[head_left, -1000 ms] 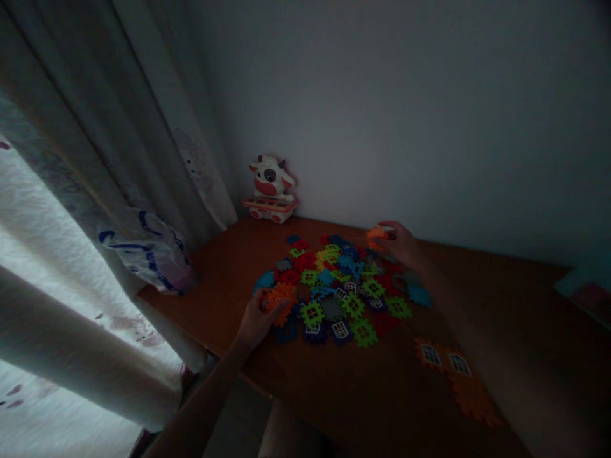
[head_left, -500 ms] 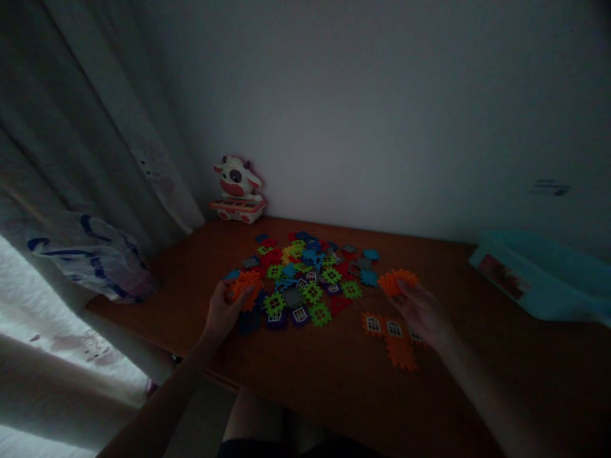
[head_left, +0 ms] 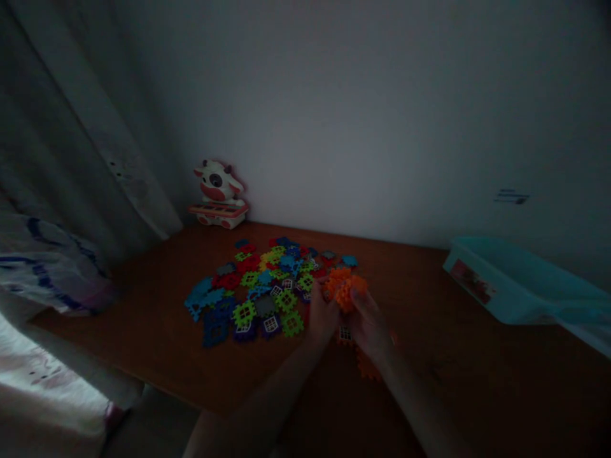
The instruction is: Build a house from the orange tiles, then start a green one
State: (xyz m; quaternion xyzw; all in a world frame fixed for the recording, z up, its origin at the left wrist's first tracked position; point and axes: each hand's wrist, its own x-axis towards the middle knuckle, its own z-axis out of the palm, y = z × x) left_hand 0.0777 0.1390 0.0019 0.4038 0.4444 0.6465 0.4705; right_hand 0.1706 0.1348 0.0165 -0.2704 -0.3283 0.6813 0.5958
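My left hand (head_left: 323, 319) and right hand (head_left: 370, 332) are curled tight around a clump of orange interlocking tiles (head_left: 345, 291), just right of the main tile pile (head_left: 248, 296). Fingers hide how they join. More orange tiles (head_left: 367, 366) sit half-hidden under the hands, too dark to make out. The desk (head_left: 429, 362) runs on right of the pile to a teal plastic tub (head_left: 491, 280); a toy cow (head_left: 217, 191) sits behind it.

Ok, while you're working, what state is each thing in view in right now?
left hand: gripping the orange pieces
right hand: gripping the orange pieces
orange pieces: held between both hands
colored pieces: loose, spread flat
window piece: lying below the hands
cow toy: upright
teal box: lid state unclear
curtain: drawn
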